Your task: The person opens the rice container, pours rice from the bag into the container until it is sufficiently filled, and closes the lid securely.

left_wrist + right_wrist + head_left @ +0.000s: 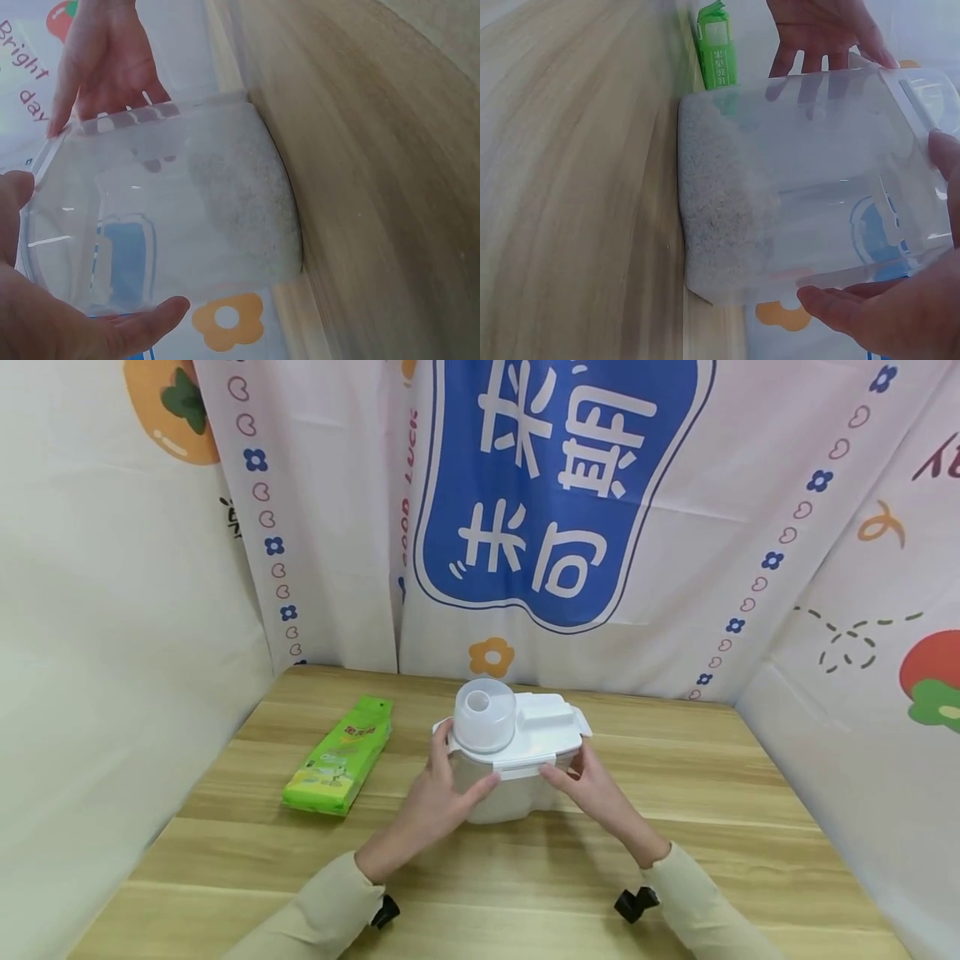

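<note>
A clear plastic storage container (504, 803) stands upright on the table, closed by a white lid (536, 745) with a dome-like clear cup (486, 720) on its left part. White rice-like grains (718, 191) fill its lower part. My left hand (441, 789) holds the container's left side, thumb at the front of the lid, fingers round the wall. On the opposite side my right hand (596, 789) holds it the same way, thumb by the lid's front clip (523, 767). Both hands also show against the clear walls in the wrist views.
A green plastic packet (341, 760) lies on the wooden table (675, 777), left of the container. Behind the table hangs a printed cloth (337, 527), with more cloth at both sides. Black straps or mounts (636, 904) sit at the sleeve cuffs.
</note>
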Demonstrator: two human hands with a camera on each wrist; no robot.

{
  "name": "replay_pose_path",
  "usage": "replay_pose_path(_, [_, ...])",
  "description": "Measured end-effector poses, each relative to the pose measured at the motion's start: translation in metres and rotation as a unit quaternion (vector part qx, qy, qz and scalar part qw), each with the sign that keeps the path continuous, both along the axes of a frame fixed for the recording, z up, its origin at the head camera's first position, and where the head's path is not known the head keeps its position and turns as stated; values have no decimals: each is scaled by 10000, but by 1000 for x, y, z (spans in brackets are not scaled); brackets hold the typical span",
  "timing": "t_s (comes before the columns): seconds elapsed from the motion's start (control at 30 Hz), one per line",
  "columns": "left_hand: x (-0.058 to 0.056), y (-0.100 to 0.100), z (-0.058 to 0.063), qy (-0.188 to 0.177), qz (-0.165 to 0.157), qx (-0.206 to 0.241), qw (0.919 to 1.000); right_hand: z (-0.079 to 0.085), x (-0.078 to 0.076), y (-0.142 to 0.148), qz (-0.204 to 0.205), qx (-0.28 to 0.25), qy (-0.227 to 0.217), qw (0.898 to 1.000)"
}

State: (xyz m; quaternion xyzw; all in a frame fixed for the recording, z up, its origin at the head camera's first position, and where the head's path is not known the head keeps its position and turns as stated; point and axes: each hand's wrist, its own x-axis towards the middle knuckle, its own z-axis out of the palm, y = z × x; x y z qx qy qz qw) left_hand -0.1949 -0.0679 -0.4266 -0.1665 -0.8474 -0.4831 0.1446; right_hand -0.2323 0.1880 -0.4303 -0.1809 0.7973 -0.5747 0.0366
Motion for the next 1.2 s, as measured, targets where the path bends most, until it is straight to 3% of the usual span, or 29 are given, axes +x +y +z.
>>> replay_pose_path(0.4, [-2, 4, -5, 240, -44, 5, 9997, -3, 4, -1, -293, -137, 325, 9989])
replay_pose_path(0.77, [0, 2, -5, 196, 84, 123, 9997, -10, 4, -2, -449, -451, 691, 9956])
replay_pose_path(0.9, [-2, 0, -6, 136, 98, 207, 9996, -9, 3, 1, -507, -513, 478, 9962])
replay_pose_path(1.07, [-5, -1, -7, -18, -55, 454, 9990, -5, 0, 6, -342, -1022, -163, 9940])
replay_pose_path(1.2, [-7, -1, -9, -154, -198, 579, 9980, -4, -2, 6, -202, -1228, -82, 9922])
